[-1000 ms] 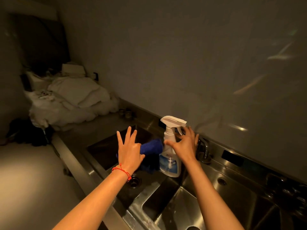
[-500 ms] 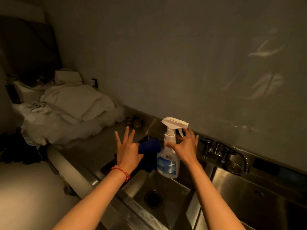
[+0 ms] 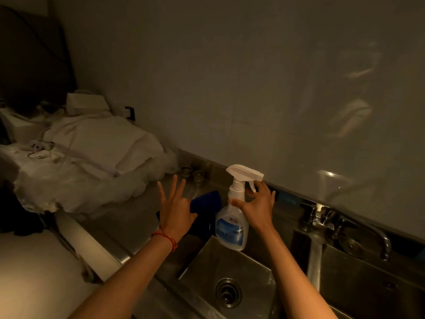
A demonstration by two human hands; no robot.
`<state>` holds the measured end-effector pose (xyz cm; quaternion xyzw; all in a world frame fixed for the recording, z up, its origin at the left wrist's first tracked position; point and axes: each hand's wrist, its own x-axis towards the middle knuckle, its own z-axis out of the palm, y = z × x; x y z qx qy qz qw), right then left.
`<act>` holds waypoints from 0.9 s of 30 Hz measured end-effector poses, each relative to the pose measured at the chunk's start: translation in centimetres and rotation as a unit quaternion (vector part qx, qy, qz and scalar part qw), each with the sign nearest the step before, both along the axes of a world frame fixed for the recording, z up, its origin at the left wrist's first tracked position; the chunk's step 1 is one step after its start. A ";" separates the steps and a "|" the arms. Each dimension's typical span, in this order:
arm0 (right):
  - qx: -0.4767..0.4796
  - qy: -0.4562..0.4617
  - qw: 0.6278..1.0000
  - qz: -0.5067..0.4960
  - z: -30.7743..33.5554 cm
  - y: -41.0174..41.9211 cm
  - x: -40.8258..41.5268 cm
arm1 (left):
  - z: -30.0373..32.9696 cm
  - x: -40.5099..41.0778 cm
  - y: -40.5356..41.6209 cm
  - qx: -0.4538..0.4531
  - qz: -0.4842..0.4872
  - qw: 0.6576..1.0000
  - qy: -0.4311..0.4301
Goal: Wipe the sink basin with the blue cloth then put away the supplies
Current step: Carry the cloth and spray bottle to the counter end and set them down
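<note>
The spray bottle is held upright above the back-left corner of the sink basin, w/ its base clear of the basin floor. It is gripped by the right hand at the neck, just under the white trigger head: thumb is curled round the near side, fingers are wrapped behind, one fingertip is seen by the trigger lever. A blue-and-white label is shown on the bottle's lower body; the text is too small to be read.

The blue cloth is seen between the two hands, just left of the bottle, bunched, approx. at the basin's back-left rim. It is pinched by the left hand btwn thumb and a finger hidden behind the palm; the other fingers are spread wide and pointed up. Exact contact pts can't be told, since the palm is in front. A red string bracelet is worn on the left wrist.

The drain is seen at the basin floor, nearer the camera. A faucet is mounted to the right, w/ a second basin below it. White bags and cloths are piled on the counter at far left. Two small jars are stood by the wall behind the cloth. Lighting is dim throughout.
</note>
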<state>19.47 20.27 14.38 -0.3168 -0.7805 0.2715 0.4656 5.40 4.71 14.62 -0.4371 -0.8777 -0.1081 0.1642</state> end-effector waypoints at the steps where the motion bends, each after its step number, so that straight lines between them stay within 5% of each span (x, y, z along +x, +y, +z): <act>1: 0.002 0.000 1.000 0.002 -0.1 0.3 -0.6 | -0.1 -0.6 0.4 0.006 -0.005 1.000 -0.004; 11: -0.010 -0.012 1.000 -0.005 -1.9 6.4 -6.7 | -1.9 -7.3 6.2 0.066 -0.047 0.997 0.003; 21: -0.022 0.001 0.999 -0.031 -3.0 11.5 -11.1 | -3.3 -12.8 11.8 -0.026 -0.060 0.998 -0.016; 27: -0.042 0.002 0.999 -0.028 -3.6 13.5 -14.2 | -3.7 -15.8 14.1 0.037 -0.095 0.995 -0.008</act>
